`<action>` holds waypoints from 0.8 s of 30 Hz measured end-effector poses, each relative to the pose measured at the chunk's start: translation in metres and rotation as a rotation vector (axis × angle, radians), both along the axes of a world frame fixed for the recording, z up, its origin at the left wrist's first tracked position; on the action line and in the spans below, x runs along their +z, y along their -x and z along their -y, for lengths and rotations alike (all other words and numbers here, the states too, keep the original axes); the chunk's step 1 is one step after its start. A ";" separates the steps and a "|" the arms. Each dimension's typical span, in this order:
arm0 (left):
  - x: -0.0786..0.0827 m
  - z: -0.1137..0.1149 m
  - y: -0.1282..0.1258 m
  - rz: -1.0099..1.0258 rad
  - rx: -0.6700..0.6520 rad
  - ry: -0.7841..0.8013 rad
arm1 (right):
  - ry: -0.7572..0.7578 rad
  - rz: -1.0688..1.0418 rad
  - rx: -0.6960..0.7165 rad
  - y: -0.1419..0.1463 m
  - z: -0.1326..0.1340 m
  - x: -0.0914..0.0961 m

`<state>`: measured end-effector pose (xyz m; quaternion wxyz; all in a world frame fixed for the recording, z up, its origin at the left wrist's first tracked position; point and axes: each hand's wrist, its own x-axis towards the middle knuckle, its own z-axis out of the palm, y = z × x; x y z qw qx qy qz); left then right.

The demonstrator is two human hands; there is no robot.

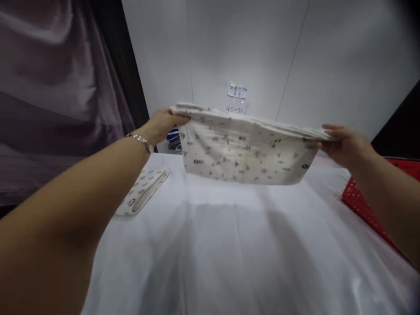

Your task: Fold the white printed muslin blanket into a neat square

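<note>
A white cloth (243, 151) with a small scattered print hangs stretched between my hands, folded in layers along its top edge. My left hand (162, 124) pinches its upper left corner, and a bracelet circles that wrist. At the upper right corner my right hand (346, 140) grips the layers between thumb and fingers. The lower edge of the cloth hangs above the far part of the white-covered table (223, 245). To the left, partly behind my left forearm, lies a folded white cloth (142, 190) with grey shapes and a red mark.
A red perforated basket (364, 203) stands at the right, partly behind my right forearm. Paper labels (236, 98) are stuck on the pale wall (243, 43). A shiny mauve curtain (49, 100) hangs at the left. Blue and dark items (173, 140) show beyond the table's far edge.
</note>
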<state>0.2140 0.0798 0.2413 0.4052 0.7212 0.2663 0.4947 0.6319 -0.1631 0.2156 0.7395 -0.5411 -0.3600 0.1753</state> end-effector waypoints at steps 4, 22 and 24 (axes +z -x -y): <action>0.006 -0.007 0.007 0.030 -0.100 -0.039 | -0.113 0.066 -0.013 0.005 0.016 0.012; -0.248 0.112 0.112 -0.562 -0.166 0.044 | 0.672 -0.398 0.134 0.081 0.159 -0.231; -0.254 0.121 0.116 -0.612 -0.179 0.020 | 0.761 -0.393 0.135 0.087 0.164 -0.232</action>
